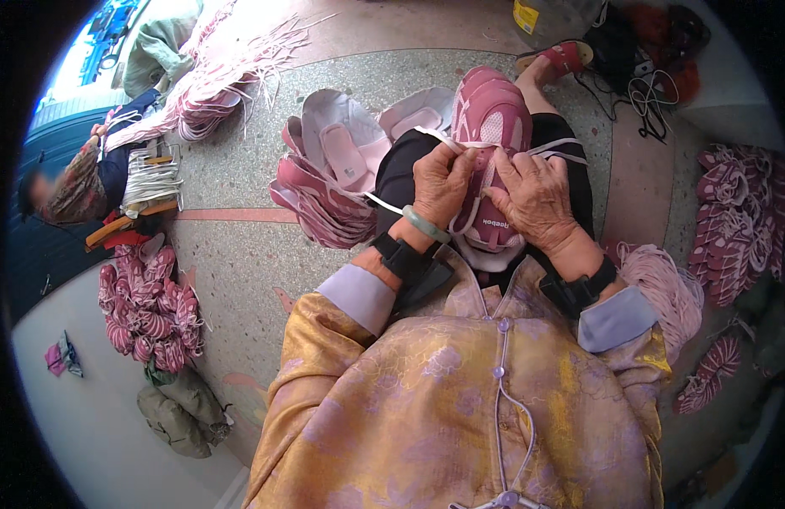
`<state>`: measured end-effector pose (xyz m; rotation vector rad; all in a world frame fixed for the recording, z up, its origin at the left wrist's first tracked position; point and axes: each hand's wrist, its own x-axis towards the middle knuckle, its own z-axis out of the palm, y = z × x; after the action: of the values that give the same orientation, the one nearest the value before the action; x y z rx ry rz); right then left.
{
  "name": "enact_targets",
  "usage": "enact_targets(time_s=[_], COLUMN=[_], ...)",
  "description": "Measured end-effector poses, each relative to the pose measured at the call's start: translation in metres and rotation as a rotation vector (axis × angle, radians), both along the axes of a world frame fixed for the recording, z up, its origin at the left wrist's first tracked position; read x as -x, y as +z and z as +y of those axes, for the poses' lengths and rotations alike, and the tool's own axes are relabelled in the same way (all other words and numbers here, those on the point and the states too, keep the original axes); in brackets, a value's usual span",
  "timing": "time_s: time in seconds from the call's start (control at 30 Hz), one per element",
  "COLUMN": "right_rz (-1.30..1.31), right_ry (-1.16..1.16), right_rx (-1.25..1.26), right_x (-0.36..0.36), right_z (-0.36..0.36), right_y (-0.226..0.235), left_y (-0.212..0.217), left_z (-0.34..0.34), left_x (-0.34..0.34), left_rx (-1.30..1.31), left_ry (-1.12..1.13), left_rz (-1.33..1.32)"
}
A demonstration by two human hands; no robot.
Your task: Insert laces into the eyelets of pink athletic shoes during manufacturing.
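Here, your left hand (442, 182) and right hand (535, 197) both sit on a pink shoe upper (492, 127) resting on your lap, approx. centre of view. Left fingers are curled and pinch a white lace (384, 204) at the upper's left edge; the lace trails down-left across your wrist. Right fingers are bent and pressed onto the upper's right side; whether they pinch a lace end you cannot tell, as the tips are hidden. A pale green bangle (426, 225) rings your left wrist, w/ a black strap on each wrist just behind. Just left of your knee: a stack of pink insoles and uppers (329, 182) on the speckled floor (231, 254). Right of your right forearm lies a bundle of pink laces (668, 288). Further right, more pink uppers (736, 220) in a pile. Far left, another person (78, 182) sits w/ white laces, beside a heap of pink uppers (151, 314).
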<state>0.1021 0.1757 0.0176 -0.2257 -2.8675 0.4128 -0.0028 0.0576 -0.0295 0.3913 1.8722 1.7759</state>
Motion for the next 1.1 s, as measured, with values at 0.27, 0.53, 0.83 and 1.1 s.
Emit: enact_targets(time_s=[0.27, 0.53, 0.83, 1.1], right_rz=[-0.016, -0.019, -0.012, 0.001], right_ry=[-0.067, -0.1, -0.122, -0.121], right_rx=[0.181, 0.282, 0.356, 0.364], right_x=[0.0, -0.001, -0.001, -0.001], right_z=[0.002, 0.007, 0.008, 0.008], right_y=[-0.003, -0.012, -0.013, -0.014], left_y=[-0.003, -0.001, 0.01, 0.012], left_z=[0.011, 0.008, 0.01, 0.008], left_x=[0.01, 0.013, 0.014, 0.016], left_rx=[0.18, 0.193, 0.179, 0.19], left_ry=[0.014, -0.029, -0.061, -0.141], left_rz=[0.284, 0.371, 0.667, 0.758])
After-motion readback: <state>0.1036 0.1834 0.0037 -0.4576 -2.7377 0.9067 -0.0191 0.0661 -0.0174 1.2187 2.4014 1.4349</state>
